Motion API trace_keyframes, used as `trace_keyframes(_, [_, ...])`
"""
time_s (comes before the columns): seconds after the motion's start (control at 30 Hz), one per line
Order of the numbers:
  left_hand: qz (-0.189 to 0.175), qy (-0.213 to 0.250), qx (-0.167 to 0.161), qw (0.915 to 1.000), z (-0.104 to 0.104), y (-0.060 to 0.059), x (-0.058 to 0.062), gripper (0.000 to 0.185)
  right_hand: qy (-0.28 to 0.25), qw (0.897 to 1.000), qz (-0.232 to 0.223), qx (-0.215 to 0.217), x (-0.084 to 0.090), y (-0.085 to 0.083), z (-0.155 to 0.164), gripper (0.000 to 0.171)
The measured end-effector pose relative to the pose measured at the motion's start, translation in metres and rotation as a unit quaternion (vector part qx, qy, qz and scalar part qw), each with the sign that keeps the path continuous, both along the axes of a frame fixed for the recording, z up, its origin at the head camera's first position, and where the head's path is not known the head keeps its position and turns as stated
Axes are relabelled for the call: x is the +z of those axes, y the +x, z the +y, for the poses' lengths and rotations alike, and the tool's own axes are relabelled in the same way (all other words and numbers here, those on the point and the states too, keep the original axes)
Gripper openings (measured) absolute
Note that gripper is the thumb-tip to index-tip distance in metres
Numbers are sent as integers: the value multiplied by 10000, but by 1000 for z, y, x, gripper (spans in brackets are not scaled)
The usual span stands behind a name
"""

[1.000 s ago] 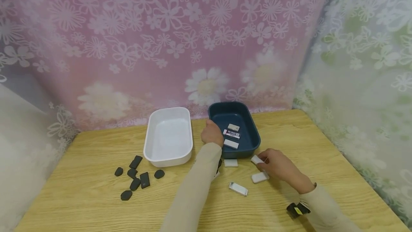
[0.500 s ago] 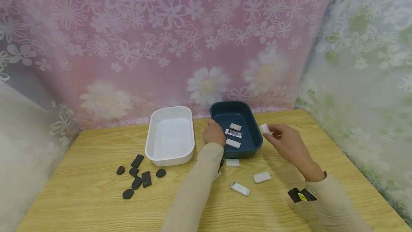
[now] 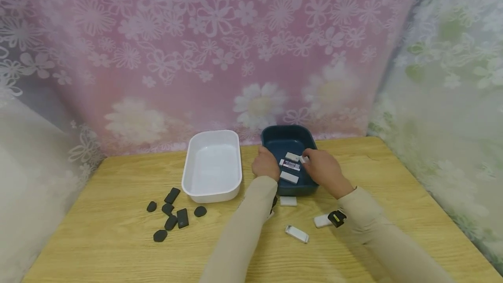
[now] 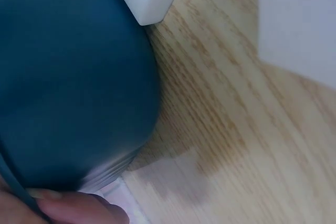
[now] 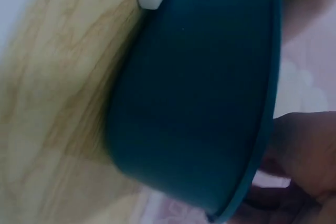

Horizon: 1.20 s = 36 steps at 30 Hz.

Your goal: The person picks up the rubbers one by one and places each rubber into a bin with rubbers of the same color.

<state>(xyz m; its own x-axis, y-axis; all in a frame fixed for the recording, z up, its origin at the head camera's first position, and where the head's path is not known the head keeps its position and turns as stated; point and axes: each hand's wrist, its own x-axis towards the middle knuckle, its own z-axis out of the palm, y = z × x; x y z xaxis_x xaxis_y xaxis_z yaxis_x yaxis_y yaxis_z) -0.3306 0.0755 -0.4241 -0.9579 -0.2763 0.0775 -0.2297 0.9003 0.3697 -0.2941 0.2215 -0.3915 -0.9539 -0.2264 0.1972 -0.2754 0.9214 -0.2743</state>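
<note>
A wooden table (image 3: 393, 195) with a pronounced pale grain is backed by draped floral cloth, pink (image 3: 220, 47) behind and greenish (image 3: 452, 77) to the right, apparently hung as a plain enclosure around the work. Two rounded rectangular plastic trays are set side by side at the far edge: a white tray (image 3: 212, 167), smooth and glossy, and a dark blue tray (image 3: 275, 136) of the same form. The blue tray is steadied by the left hand (image 3: 266, 165), whose fingers (image 4: 79, 205) are curled over its near left rim, as the left wrist view confirms; this grip seems meant to keep the light tray from sliding. The right hand (image 3: 320, 169) is held over the blue tray's interior, and a small white eraser (image 3: 303, 159) is pinched at its fingertips, low above the tray floor and just beside three erasers already lying there, one white block (image 3: 292, 157), one with a printed sleeve (image 3: 290, 165) and another white block (image 3: 289, 177). On the table in front of the blue tray, three more white erasers (image 3: 288, 201) (image 3: 297, 233) (image 3: 321, 220) lie apart, blocky and matte. To the left, in front of the white tray, a loose cluster of dark erasers (image 3: 173, 215) is gathered, some pebble-shaped, some flat and rectangular, kept separate from the white ones.
</note>
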Motion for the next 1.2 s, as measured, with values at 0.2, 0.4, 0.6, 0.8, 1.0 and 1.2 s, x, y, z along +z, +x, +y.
trace_keyframes(0.2, [-66,74,-80,9999,1,-1,6,19,874,9958,-65,-280,0,-9,-14,8])
trace_keyframes(0.4, [-115,-20,-94,9999,0,-1,5,18,1186,9916,-212,-461,-2,-16,-22,8])
trace_keyframes(0.6, [-144,-91,-180,9997,-2,-3,2,16,1131,9900,-740,-404,-3,-18,-28,8])
trace_keyframes(0.8, [-355,-128,-201,9991,-2,-2,0,26,782,9885,-1278,-207,-8,-23,-25,8])
trace_keyframes(1.0, [-366,-196,-210,9989,-1,-4,-1,26,779,9884,-1277,-280,-10,-26,-24,12])
trace_keyframes(1.2, [-338,-239,-185,9990,0,-1,1,27,850,9886,-1174,-417,-14,-26,-24,12])
